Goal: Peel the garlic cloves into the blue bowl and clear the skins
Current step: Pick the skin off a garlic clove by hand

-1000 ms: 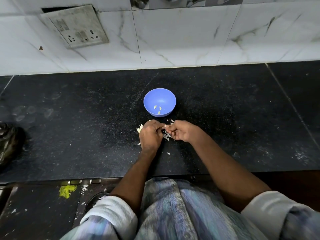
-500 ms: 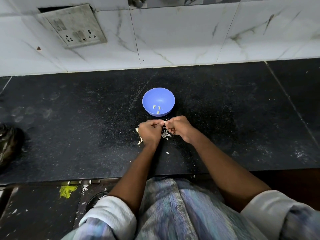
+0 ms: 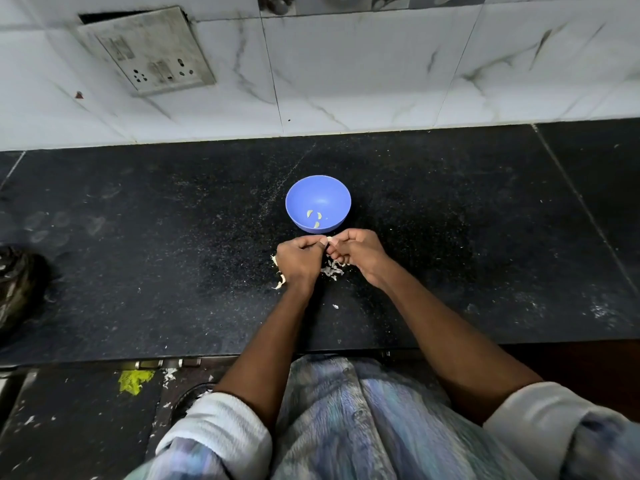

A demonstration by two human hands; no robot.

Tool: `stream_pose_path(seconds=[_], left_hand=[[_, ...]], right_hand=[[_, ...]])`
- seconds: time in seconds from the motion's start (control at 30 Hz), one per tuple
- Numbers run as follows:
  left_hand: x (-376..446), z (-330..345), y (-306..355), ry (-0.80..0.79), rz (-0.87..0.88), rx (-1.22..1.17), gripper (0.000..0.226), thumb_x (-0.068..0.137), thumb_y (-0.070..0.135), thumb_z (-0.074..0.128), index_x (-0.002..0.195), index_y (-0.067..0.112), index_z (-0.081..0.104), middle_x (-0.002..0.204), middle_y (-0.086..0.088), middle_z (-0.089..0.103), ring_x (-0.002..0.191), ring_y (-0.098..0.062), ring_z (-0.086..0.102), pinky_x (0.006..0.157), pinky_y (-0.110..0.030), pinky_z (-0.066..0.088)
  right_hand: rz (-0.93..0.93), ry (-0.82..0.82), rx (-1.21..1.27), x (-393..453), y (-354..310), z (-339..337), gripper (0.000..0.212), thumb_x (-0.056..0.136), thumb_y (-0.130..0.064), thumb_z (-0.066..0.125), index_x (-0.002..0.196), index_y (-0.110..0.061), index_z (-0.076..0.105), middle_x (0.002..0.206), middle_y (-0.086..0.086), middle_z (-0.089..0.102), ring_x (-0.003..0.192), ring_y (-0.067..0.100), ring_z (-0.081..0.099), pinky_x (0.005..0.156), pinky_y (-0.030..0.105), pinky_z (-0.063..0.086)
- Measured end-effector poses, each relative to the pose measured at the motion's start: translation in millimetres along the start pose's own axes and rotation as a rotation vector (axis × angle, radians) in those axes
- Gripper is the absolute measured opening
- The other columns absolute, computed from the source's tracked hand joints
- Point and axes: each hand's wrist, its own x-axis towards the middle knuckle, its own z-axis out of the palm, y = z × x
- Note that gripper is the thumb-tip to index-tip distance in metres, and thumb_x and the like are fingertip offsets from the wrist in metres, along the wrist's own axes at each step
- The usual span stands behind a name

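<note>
A: What lies before you?

B: A black countertop. At its centre stands the blue bowl, with three peeled cloves inside. Just below it, your left hand and right hand pinch one garlic clove between curled fingers. Loose skins lie under them.

A: Which step is this?

B: I judge you are peeling it. Next, strip the skin and drop the clove into the bowl.

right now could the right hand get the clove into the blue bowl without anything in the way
Probably yes. The right hand pinches the garlic clove together with the left hand, just at the near rim of the blue bowl. Nothing stands between them; the left hand would only need to release its grip.
</note>
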Motion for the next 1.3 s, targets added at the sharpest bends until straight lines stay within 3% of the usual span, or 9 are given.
stream_pose_path(seconds=[0.17,0.37,0.43,0.6,0.7,0.77,0.9,1.0,1.3], left_hand=[[-1,-9,-10,-0.007,0.607,0.332,0.02,0.079,-0.003,0.081,0.089,0.014,0.085,0.087,0.003,0.078,0.082,-0.014,0.069,0.078,-0.023,0.054],[3,-12,-17,0.006,0.809,0.5,0.022,0.076,-0.003,0.078,0.09,0.013,0.084,0.083,0.0,0.074,0.076,-0.021,0.066,0.068,-0.027,0.054],[1,-9,-13,-0.002,0.629,0.391,0.017,0.079,0.001,0.077,0.088,0.014,0.085,0.082,0.002,0.076,0.076,-0.016,0.069,0.071,-0.026,0.055],[2,5,10,-0.029,-0.399,-0.348,0.016,0.085,-0.006,0.071,0.079,0.006,0.081,0.076,-0.005,0.076,0.067,-0.014,0.067,0.058,-0.02,0.057],[9,3,15,-0.053,-0.639,-0.498,0.019,0.087,-0.011,0.067,0.082,0.004,0.078,0.076,-0.004,0.076,0.058,-0.008,0.067,0.053,-0.014,0.055],[5,3,13,-0.042,-0.537,-0.405,0.019,0.085,-0.009,0.067,0.079,0.004,0.078,0.073,-0.004,0.075,0.058,-0.009,0.064,0.052,-0.015,0.052],[-3,-2,2,0.019,0.199,0.197,0.014,0.084,0.002,0.077,0.085,0.014,0.085,0.079,0.004,0.079,0.067,-0.004,0.066,0.066,-0.016,0.05],[2,-9,-7,-0.008,0.577,0.395,0.017,0.082,-0.004,0.077,0.088,0.011,0.083,0.086,-0.002,0.078,0.079,-0.018,0.068,0.074,-0.026,0.053],[-1,-11,-13,-0.163,0.437,0.323,0.025,0.084,0.003,0.081,0.104,0.019,0.082,0.1,0.005,0.075,0.089,-0.01,0.07,0.084,-0.03,0.059]], right_hand=[[0.497,-0.126,0.316,2,-16,-5,0.02,0.102,-0.006,0.052,0.09,-0.005,0.068,0.068,0.001,0.062,0.055,0.005,0.052,0.053,0.015,0.039],[0.585,-0.122,0.366,4,-17,-3,0.025,0.106,-0.006,0.047,0.087,-0.008,0.063,0.061,-0.003,0.06,0.047,0.002,0.05,0.044,0.013,0.038],[0.49,-0.108,0.278,4,-14,0,0.024,0.105,-0.004,0.048,0.088,-0.008,0.065,0.066,0.0,0.063,0.05,0.004,0.053,0.047,0.013,0.039],[-0.121,-0.014,-0.155,3,2,-2,0.011,0.099,0.004,0.059,0.092,-0.002,0.064,0.081,0.02,0.071,0.063,0.013,0.064,0.056,0.02,0.049],[-0.214,-0.028,-0.229,4,2,-6,0.007,0.099,0.004,0.059,0.094,0.004,0.064,0.082,0.024,0.071,0.064,0.012,0.064,0.06,0.022,0.052],[-0.127,-0.016,-0.209,2,-4,-4,0.008,0.098,0.005,0.058,0.095,0.006,0.065,0.076,0.02,0.071,0.062,0.013,0.062,0.058,0.024,0.049],[0.379,-0.122,0.103,0,-21,0,0.02,0.102,-0.005,0.052,0.086,-0.006,0.064,0.065,0.001,0.06,0.057,0.008,0.049,0.051,0.017,0.037],[0.533,-0.169,0.227,2,-23,-3,0.024,0.104,-0.009,0.048,0.088,-0.012,0.066,0.064,-0.004,0.058,0.055,0.004,0.047,0.049,0.013,0.037],[0.208,-0.015,-0.065,3,-11,-7,0.015,0.101,-0.007,0.058,0.096,-0.001,0.071,0.076,0.009,0.069,0.061,0.013,0.06,0.058,0.023,0.048]])
